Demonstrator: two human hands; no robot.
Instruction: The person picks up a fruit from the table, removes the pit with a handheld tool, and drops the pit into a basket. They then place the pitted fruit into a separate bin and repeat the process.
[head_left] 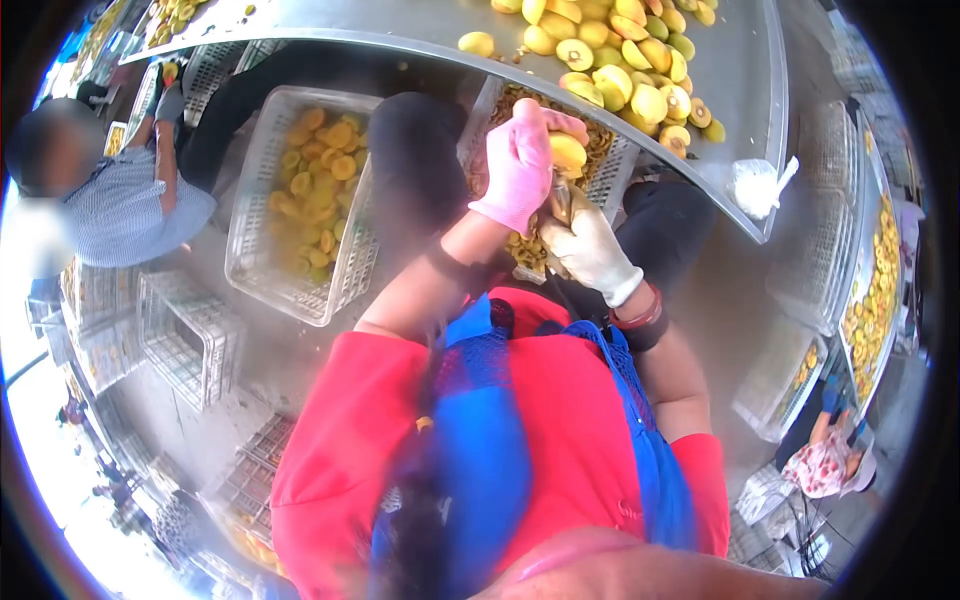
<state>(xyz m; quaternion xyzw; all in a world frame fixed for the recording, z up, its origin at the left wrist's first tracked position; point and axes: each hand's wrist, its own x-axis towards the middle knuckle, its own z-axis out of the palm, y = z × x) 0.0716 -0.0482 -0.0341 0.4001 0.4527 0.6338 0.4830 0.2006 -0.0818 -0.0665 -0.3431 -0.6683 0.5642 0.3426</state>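
My left hand (517, 160), in a pink glove, is closed around a yellow fruit (568, 155), which shows at its right side. Just below, my right hand (590, 245), in a whitish glove, is closed around a small tool (560, 205) whose tip is near the fruit; its shape is partly hidden. Both hands are close together above a crate (620, 160) with brown and yellow pieces between my knees. Beyond them, a pile of yellow fruit (640, 60), some halved with pits showing, lies on a metal table (440, 25).
A white crate (245, 225) of fruit halves stands at left, near an empty crate (185, 340). A white bag (755, 188) sits at the table corner. One person (130, 205) is at left; another (825, 465) is at lower right. Crates (815, 250) stand at right.
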